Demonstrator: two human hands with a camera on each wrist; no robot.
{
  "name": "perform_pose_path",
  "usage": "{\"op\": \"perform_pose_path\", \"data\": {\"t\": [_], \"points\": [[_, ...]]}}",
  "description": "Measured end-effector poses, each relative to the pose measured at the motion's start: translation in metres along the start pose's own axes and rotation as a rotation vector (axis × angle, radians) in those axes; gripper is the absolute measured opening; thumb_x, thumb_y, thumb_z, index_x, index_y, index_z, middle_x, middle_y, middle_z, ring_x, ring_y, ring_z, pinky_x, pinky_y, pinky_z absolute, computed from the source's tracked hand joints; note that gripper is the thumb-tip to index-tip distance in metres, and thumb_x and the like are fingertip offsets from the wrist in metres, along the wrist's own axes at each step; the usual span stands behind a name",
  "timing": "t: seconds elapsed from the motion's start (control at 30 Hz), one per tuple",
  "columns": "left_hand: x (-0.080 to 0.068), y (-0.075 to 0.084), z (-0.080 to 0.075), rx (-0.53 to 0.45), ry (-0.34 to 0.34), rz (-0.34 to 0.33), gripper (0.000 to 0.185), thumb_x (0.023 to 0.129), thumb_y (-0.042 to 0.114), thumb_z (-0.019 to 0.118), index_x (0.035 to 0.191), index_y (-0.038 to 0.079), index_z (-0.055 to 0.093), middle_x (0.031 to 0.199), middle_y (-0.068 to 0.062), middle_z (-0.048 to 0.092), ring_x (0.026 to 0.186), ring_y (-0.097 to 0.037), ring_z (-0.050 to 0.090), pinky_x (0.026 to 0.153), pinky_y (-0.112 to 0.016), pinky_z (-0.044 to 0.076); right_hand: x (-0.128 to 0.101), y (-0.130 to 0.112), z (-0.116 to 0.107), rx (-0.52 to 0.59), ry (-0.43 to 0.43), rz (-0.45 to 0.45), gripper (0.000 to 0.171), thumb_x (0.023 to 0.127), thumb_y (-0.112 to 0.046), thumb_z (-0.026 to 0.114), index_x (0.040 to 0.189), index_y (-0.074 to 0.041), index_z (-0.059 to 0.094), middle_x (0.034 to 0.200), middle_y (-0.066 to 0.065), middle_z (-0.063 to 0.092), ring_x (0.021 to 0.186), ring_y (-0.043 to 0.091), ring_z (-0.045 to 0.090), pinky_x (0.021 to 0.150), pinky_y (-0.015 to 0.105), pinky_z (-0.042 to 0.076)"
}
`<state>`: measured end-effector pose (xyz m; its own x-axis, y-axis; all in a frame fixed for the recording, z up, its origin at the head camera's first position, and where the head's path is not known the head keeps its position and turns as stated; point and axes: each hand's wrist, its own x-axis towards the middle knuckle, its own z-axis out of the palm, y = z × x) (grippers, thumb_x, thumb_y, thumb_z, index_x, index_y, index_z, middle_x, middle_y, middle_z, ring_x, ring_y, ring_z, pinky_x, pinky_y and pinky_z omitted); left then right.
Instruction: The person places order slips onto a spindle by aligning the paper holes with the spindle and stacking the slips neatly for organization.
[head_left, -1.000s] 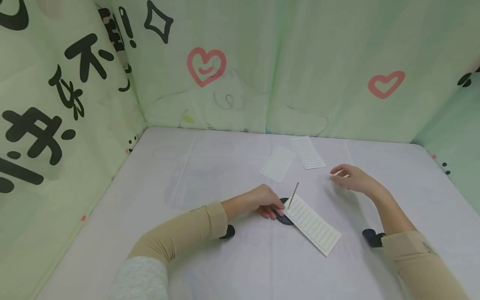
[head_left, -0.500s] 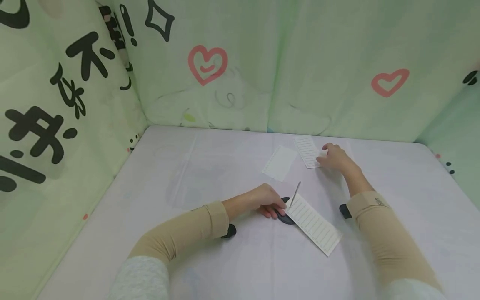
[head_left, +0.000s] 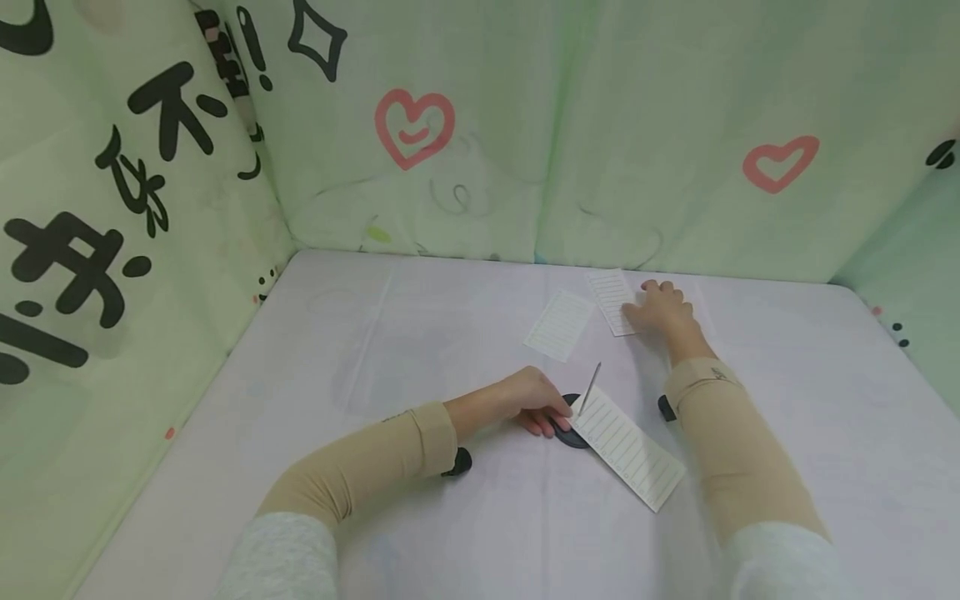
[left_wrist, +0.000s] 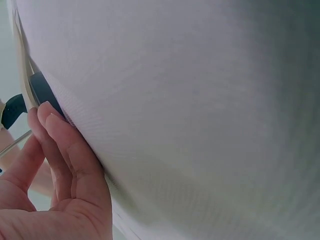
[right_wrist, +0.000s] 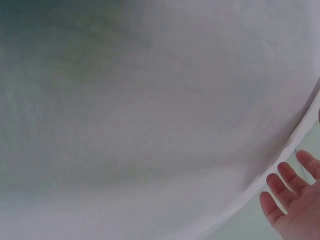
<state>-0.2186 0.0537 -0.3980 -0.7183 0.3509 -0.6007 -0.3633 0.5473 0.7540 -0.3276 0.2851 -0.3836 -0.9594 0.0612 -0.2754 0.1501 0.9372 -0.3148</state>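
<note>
A stack of lined paper slips (head_left: 632, 450) is pierced near its upper corner by the thin metal rod (head_left: 591, 389) of a bill spike, whose round black base (head_left: 573, 437) shows beneath. With thumb and fingers my left hand (head_left: 534, 398) pinches that corner; in the left wrist view, the fingers (left_wrist: 75, 155) lie against the paper edge beside the dark base (left_wrist: 45, 90). Farther back, my right hand (head_left: 662, 310) is at the right edge of a loose lined slip (head_left: 611, 293), partly covering it. Its fingers (right_wrist: 272, 207) look spread and slightly bent in the right wrist view.
Another loose slip (head_left: 558, 325) lies left of the one by my right hand. A white cloth covers the table (head_left: 375, 350). Green curtains (head_left: 465, 125) with printed hearts and characters hang behind and at the sides.
My right hand has moved left and away from me, from the table's right side to the far loose slip. The left hand has kept its hold at the spike.
</note>
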Motion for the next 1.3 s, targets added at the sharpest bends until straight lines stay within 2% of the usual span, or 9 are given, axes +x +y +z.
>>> {"op": "perform_pose_path", "data": {"t": [0.17, 0.3, 0.53, 0.83, 1.13, 1.3], "points": [[0.001, 0.0, 0.001, 0.006, 0.012, 0.002, 0.01, 0.081, 0.013, 0.067, 0.076, 0.005, 0.065, 0.065, -0.004, 0.068, 0.042, -0.01, 0.054, 0.038, -0.017, 0.041, 0.006, 0.0, 0.003, -0.021, -0.026, 0.002, 0.073, 0.094, -0.04, 0.038, 0.14, 0.011, 0.012, 0.138, 0.039, 0.009, 0.126, 0.055, 0.009, 0.1, 0.065, 0.015], [0.004, 0.0, 0.002, 0.011, 0.017, -0.004, 0.01, 0.081, 0.013, 0.067, 0.075, 0.005, 0.065, 0.065, -0.004, 0.068, 0.042, -0.01, 0.054, 0.038, -0.017, 0.041, 0.008, -0.001, 0.003, -0.034, -0.056, -0.009, 0.075, 0.094, -0.039, 0.038, 0.137, 0.016, 0.01, 0.136, 0.041, 0.006, 0.126, 0.055, 0.006, 0.101, 0.065, 0.011], [0.004, -0.001, 0.001, 0.016, 0.012, -0.005, 0.01, 0.082, 0.013, 0.067, 0.076, 0.005, 0.065, 0.066, -0.004, 0.068, 0.042, -0.01, 0.054, 0.038, -0.017, 0.041, 0.009, -0.004, 0.004, -0.046, -0.096, 0.029, 0.072, 0.095, -0.034, 0.039, 0.134, 0.02, 0.013, 0.135, 0.041, 0.005, 0.127, 0.055, 0.002, 0.101, 0.066, 0.008], [0.001, 0.001, 0.0, 0.008, 0.004, -0.002, 0.01, 0.082, 0.013, 0.067, 0.076, 0.004, 0.066, 0.065, -0.003, 0.068, 0.043, -0.01, 0.054, 0.038, -0.016, 0.041, 0.005, -0.007, 0.002, 0.006, -0.08, 0.048, 0.072, 0.094, -0.031, 0.042, 0.136, 0.017, 0.01, 0.136, 0.041, 0.004, 0.128, 0.055, 0.0, 0.1, 0.068, 0.005], [-0.001, 0.001, -0.001, 0.022, 0.004, -0.005, 0.011, 0.082, 0.013, 0.067, 0.076, 0.005, 0.066, 0.065, -0.003, 0.067, 0.042, -0.01, 0.053, 0.038, -0.016, 0.041, 0.003, -0.011, 0.002, 0.037, -0.06, 0.086, 0.064, 0.092, -0.026, 0.045, 0.133, 0.016, 0.019, 0.135, 0.04, 0.01, 0.127, 0.054, 0.005, 0.1, 0.067, 0.007], [-0.001, 0.001, 0.0, 0.018, -0.001, -0.006, 0.011, 0.082, 0.013, 0.067, 0.075, 0.005, 0.066, 0.065, -0.003, 0.067, 0.042, -0.01, 0.053, 0.038, -0.016, 0.041, 0.004, -0.011, 0.003, 0.03, -0.068, 0.107, 0.064, 0.092, -0.026, 0.044, 0.134, 0.014, 0.018, 0.135, 0.04, 0.011, 0.127, 0.054, 0.007, 0.101, 0.067, 0.008]]}}
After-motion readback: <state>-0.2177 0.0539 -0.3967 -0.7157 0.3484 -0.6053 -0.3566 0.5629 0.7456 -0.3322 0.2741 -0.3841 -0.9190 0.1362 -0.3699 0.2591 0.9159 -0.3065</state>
